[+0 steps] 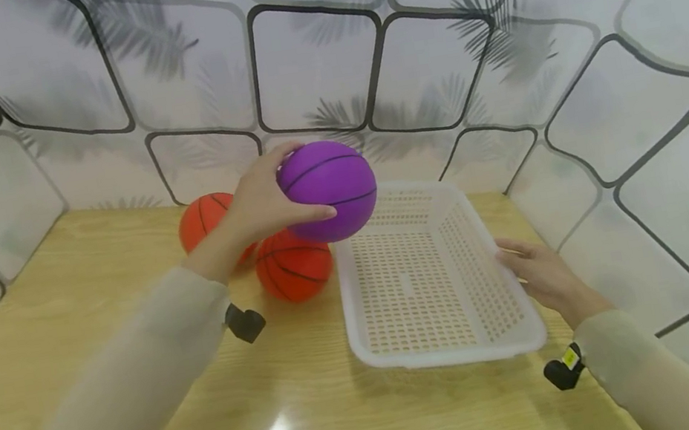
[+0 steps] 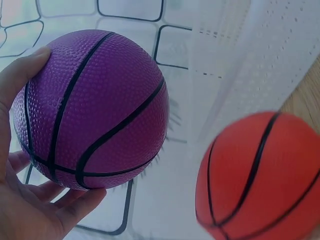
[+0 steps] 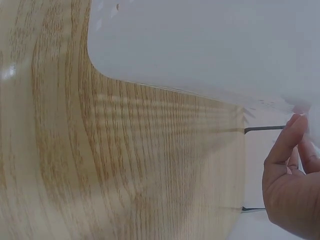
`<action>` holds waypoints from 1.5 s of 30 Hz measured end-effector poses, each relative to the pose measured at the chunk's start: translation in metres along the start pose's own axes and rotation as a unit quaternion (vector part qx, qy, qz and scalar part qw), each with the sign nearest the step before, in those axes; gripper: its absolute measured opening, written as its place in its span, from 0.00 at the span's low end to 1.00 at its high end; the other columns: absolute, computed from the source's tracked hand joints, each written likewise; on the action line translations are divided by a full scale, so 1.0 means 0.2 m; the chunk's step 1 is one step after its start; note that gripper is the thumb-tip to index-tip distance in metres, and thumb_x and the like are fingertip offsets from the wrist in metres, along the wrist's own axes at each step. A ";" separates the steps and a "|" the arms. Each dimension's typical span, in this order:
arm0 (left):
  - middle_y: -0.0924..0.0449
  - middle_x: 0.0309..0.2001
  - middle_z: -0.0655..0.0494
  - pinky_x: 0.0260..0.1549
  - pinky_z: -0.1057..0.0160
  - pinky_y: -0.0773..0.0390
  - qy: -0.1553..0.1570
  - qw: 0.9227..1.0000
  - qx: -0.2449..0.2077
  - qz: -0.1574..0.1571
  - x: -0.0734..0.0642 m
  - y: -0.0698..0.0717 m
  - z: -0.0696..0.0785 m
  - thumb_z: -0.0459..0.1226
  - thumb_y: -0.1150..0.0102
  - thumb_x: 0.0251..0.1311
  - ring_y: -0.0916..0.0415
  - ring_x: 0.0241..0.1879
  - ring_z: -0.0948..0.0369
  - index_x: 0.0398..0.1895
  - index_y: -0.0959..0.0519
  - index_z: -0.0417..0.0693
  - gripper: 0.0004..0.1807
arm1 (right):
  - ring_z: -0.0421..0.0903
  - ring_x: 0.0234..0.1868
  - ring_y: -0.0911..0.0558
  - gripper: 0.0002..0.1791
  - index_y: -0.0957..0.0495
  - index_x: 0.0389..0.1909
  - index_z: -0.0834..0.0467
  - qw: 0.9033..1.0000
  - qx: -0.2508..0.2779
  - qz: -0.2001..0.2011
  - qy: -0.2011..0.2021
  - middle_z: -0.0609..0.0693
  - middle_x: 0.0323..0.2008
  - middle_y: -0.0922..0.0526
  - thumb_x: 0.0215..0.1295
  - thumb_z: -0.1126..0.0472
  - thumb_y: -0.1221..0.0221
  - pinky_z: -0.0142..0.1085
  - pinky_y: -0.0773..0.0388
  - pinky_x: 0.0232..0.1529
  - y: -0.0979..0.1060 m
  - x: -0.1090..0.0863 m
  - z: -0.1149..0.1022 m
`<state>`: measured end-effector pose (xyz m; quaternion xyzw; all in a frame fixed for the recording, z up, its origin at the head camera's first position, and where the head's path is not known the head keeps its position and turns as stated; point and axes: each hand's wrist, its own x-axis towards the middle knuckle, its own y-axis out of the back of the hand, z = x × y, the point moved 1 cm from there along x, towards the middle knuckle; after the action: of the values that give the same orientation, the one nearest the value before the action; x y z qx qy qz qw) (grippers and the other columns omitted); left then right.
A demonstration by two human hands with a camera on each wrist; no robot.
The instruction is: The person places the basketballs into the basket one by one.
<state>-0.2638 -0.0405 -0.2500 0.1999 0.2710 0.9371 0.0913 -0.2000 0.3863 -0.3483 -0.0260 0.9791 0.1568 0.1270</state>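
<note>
My left hand [image 1: 264, 201] grips a purple basketball [image 1: 337, 190], thumb and fingers spread around its side. The ball is held above the table, beside the far left end of a white plastic basket [image 1: 351, 311]. Two orange-red basketballs sit below and left of it: the nearer ball [image 1: 294, 266] is close to the basket's left side, and the farther ball [image 1: 200, 223] is partly hidden behind my left hand and wrist. On the basket's right rim, the curled fingers of my right hand [image 1: 539, 274] hold the edge; the right wrist view shows the fingertips against the white plastic.
Everything stands on a wood-grain table [image 1: 263, 386]. A patterned wall covering [image 1: 321, 68] rises behind and at both sides, close to the basket's far end and to my right hand. The basket has perforated sides and floor, with no ball inside.
</note>
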 end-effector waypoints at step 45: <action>0.36 0.61 0.46 0.50 0.50 0.26 0.082 0.996 -0.013 -0.030 0.32 -0.84 0.15 0.53 0.21 0.33 0.36 0.59 0.48 0.71 0.41 0.55 0.58 | 0.38 0.47 0.23 0.34 0.51 0.73 0.63 1.000 0.014 -0.006 0.002 0.68 0.67 0.43 0.73 0.54 0.50 0.35 0.23 0.49 -0.01 0.00 -0.01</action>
<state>-0.2991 0.1311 -0.2975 0.1133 0.2715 0.9506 0.0993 -0.2002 0.3844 -0.3471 -0.0303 0.9813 0.1420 0.1266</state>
